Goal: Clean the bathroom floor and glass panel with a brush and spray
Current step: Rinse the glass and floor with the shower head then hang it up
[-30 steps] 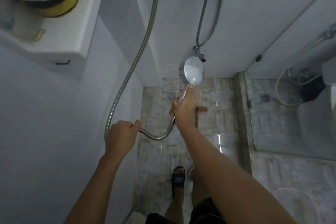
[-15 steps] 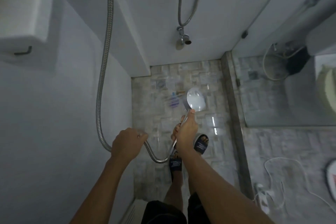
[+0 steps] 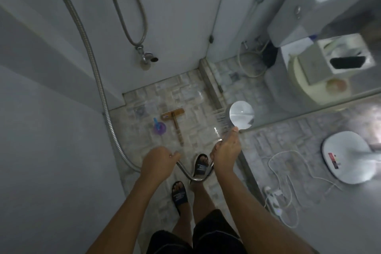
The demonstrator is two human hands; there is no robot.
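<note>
Wet tiled floor (image 3: 165, 93) under sandals could cause a slip while the right hand (image 3: 225, 151) fingers clamp the shower head (image 3: 241, 116), left hand (image 3: 157, 163) fingers gripping the hose (image 3: 103, 97).

The shower stall is narrow. The grey wall (image 3: 51, 130) closes the left side, and the glass panel (image 3: 278, 80) closes the right side. The metal hose (image 3: 103, 97) hangs along the left wall and loops low between the left hand (image 3: 158, 164) and the right hand (image 3: 225, 151), just above the feet. On the tiled floor (image 3: 191, 99) ahead, a wooden brush (image 3: 175, 118) and a purple spray bottle (image 3: 159, 127) lie near together. The floor right of the brush, toward the glass, is open. The wall tap (image 3: 147, 57) sticks out at the far end.
</note>
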